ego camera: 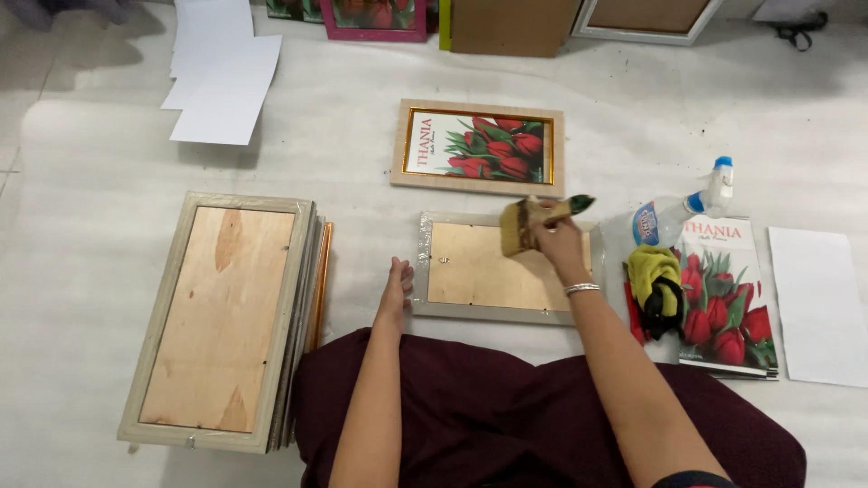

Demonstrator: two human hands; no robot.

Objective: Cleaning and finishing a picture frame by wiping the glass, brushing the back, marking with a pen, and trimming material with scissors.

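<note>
1. Frame (506, 268) lies face down on the white sheet (90, 181), dead centre, just ahead of the person's lap. Silver-grey border, tan wooden backing board, small metal clips along the edges.
2. Right hand (559, 242) sits over the frame's top right corner, about 1 o'clock on the frame. Fingers curled tight around the brush (529, 221).
3. Brush: wide, flat, pale bristles pointing to 9 o'clock, dark green handle tip sticking out at 2 o'clock from the fist. Bristles over the backing board near its top edge; cannot tell if they touch.
4. Bangle (581, 289) on the right wrist.
5. Left hand (396, 285) at the frame's left edge, 9 o'clock side. Fingers straight and together, holding nothing, fingertips against or just beside the border.
6. Stack (221, 321) of face-down frames at 9 o'clock from the frame, well apart, same wood backs, grey border.
7. Finished frame (479, 146) at 12 o'clock, face up, light wood border, gold inner line, red tulip print.
8. Spray bottle (683, 210) at 3 o'clock, lying down, clear body, blue and white nozzle.
9. Cloth (655, 280), yellow with black, just below the bottle, on top of the tulip prints (732, 298).
10. White paper (818, 303) at far 3 o'clock; more sheets (226, 72) at 10 o'clock.
</note>
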